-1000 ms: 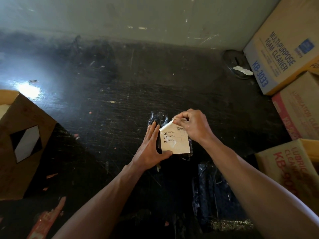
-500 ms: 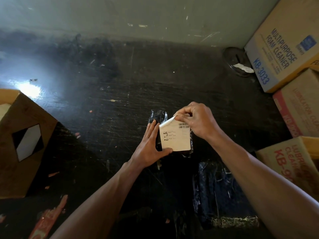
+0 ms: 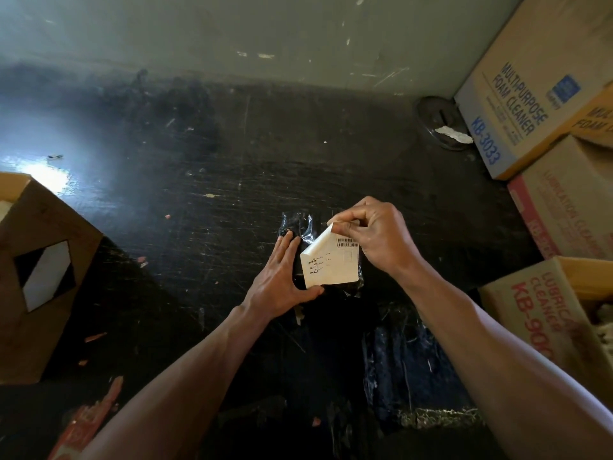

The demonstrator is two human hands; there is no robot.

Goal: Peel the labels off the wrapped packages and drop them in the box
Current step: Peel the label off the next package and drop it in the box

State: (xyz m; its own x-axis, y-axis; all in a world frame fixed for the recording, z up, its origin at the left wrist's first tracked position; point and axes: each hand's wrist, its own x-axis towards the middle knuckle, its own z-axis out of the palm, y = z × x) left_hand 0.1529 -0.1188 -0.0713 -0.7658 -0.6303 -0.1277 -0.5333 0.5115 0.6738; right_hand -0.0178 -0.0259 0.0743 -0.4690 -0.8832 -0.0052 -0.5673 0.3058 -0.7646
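A small dark package in clear plastic wrap (image 3: 296, 227) lies on the black scratched table (image 3: 205, 167). A cream label (image 3: 331, 263) with a barcode is stuck on its top. My right hand (image 3: 374, 237) pinches the label's upper left corner, which is curled up and folded back off the wrap. My left hand (image 3: 282, 277) lies flat against the package's left side, thumb under the label's lower edge, pressing it down. An open brown cardboard box (image 3: 43, 270) with a black-and-white diamond mark stands at the left.
Stacked cartons of foam cleaner (image 3: 530, 94) and lubrication cleaner (image 3: 570, 200) stand at the right, with an open carton (image 3: 544, 310) below them. A round metal lid (image 3: 438, 124) lies by the wall. More plastic-wrapped dark packages (image 3: 398, 360) lie near the table's front edge.
My right hand has pulled the label's upper left corner further up and to the right, so more of it is folded back. My left hand stays pressed on the package.
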